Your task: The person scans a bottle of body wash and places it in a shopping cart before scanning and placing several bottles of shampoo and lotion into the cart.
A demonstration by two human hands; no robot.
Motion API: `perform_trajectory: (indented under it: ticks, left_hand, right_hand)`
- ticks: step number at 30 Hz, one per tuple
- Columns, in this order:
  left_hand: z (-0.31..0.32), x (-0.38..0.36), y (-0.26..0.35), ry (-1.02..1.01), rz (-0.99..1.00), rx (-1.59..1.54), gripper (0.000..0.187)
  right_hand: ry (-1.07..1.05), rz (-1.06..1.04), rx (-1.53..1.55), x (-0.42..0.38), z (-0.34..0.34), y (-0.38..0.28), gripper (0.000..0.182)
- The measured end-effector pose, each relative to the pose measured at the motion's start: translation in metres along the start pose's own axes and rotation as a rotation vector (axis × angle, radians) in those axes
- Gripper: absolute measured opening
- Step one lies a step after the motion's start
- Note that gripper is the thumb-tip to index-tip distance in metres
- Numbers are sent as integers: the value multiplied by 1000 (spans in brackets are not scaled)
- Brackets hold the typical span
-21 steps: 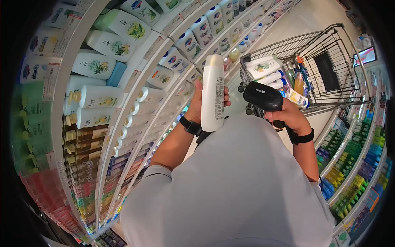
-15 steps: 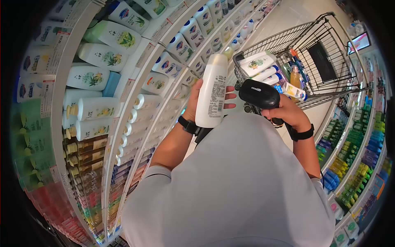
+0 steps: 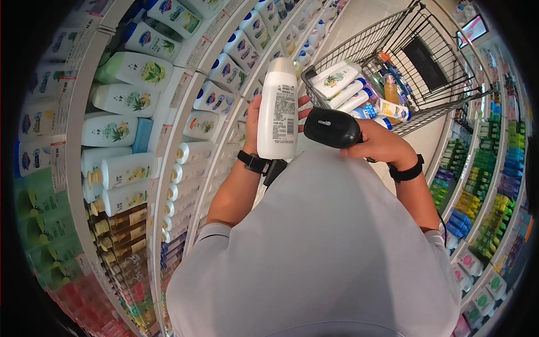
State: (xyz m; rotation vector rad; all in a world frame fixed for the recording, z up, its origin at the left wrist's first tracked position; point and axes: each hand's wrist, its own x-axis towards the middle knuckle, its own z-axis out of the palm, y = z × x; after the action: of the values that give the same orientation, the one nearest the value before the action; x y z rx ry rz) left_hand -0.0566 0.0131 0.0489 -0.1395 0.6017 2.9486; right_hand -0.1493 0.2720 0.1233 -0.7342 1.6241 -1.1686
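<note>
A white body wash bottle (image 3: 279,115) with a pale cap stands nearly upright in my left hand (image 3: 252,121), its printed back label facing me. The palm is behind the bottle, and fingertips show past its right side. My right hand (image 3: 379,140) grips a black handheld barcode scanner (image 3: 332,127). Its rounded head points left at the bottle and covers the tips of some left fingers; the scanner's handle is mostly hidden beneath the hand. A small gap seems to lie between scanner and bottle, though the exact distance is hard to judge.
Ahead stands a wire shopping cart (image 3: 426,73) with several bottles in it, including a white bottle (image 3: 337,78) and an amber bottle (image 3: 390,90). Shelves of body wash (image 3: 132,126) rise closely on the left. More shelves (image 3: 477,185) with colourful bottles line the right side.
The scanner has moved left, nearer to the bottle. The bottle is more upright and its label faces me more squarely. The whole view has shifted slightly.
</note>
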Motion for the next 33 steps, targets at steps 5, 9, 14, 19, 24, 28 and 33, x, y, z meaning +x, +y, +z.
perform_trajectory:
  ticks: [5, 9, 14, 19, 24, 28, 33]
  left_hand:
    - [2, 4, -2, -34, -52, -5, 81]
    - [2, 2, -8, 36, -90, -38, 81]
    - [0, 4, -15, 35, -110, -8, 83]
    - [2, 13, -23, 19, -191, 6, 80]
    - [-11, 38, -37, 95, -239, 268, 83]
    - [-7, 73, -56, 185, -338, 427, 74]
    - [-10, 140, -87, 160, -417, 690, 63]
  right_hand:
    - [-26, 0, -97, 4, 4, -4, 48]
    - [-37, 15, -109, 3, 5, -1, 48]
    - [-28, 3, -117, -3, 6, 5, 48]
    - [12, -4, -72, -11, 5, 18, 49]
    - [117, 12, -58, -35, -7, 30, 47]
    - [422, 96, 243, -69, -24, 70, 37]
    - [763, 134, 384, -109, -42, 108, 22]
